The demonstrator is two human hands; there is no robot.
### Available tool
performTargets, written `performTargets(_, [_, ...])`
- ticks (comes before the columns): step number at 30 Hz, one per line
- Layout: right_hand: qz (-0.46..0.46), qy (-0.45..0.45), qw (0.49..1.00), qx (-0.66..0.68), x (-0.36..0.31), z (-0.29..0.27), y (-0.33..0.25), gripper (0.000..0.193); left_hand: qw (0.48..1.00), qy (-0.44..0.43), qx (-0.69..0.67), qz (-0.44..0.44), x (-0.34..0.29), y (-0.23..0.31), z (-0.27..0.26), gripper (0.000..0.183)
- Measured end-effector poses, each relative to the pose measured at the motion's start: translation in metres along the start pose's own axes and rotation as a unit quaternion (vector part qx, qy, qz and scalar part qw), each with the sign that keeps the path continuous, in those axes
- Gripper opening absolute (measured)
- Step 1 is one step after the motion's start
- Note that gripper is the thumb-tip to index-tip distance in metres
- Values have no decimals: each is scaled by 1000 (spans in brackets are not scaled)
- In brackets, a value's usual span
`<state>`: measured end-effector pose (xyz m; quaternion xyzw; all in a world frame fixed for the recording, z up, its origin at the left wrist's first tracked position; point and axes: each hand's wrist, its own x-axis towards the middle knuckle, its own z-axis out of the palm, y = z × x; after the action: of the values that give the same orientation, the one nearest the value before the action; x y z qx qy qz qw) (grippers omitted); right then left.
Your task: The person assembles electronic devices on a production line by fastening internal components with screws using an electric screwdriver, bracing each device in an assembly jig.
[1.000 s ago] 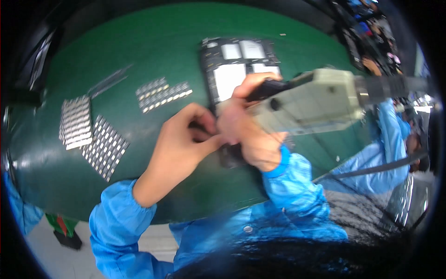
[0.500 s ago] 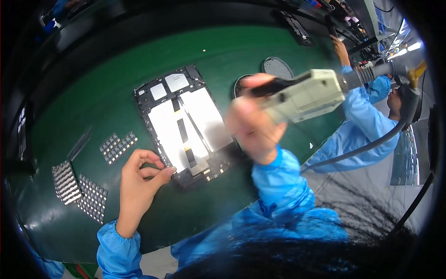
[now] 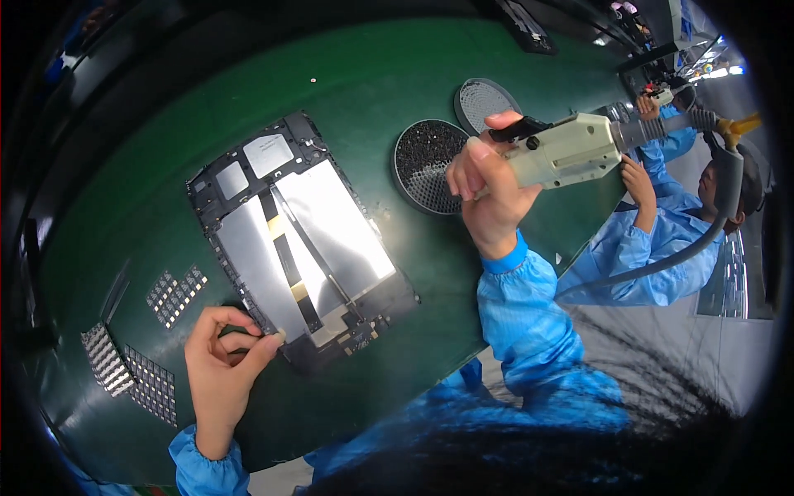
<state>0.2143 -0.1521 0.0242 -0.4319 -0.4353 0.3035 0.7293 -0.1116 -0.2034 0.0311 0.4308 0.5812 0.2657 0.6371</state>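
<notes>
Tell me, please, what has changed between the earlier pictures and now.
The right hand, with the pale power tool, has moved rightward from over the flat device toward the round perforated dish. The left hand has shifted leftward from beside the right hand to the device's lower-left edge. The tool stays held; the parts sheets still lie leftward.

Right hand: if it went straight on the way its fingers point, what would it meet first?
Probably the dish; the right hand overlaps its rim in view, but height is unclear, so it might pass over.
</notes>
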Motion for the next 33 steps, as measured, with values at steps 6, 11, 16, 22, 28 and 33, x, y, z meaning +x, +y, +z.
performTargets(6, [0,10,1000,-11,4,-1,-4,25,1000,-4,-16,25,0,-3,3,30])
performTargets(11, [28,-59,998,-25,3,-1,-12,20,1000,-1,-11,18,-6,3,4,29])
performTargets(16, [19,-118,988,-94,-6,-3,-19,27,996,-50,2,73,-2,-8,-8,27])
performTargets(22, [-9,-82,986,144,-18,36,-44,41,993,-86,-52,66,2,-5,-10,25])
performTargets(28, [122,-242,953,135,-103,127,-53,38,993,-78,-31,81,3,-11,-18,23])
performTargets(33, [141,-262,953,53,-113,130,-43,37,993,-79,-43,78,2,-11,-17,21])
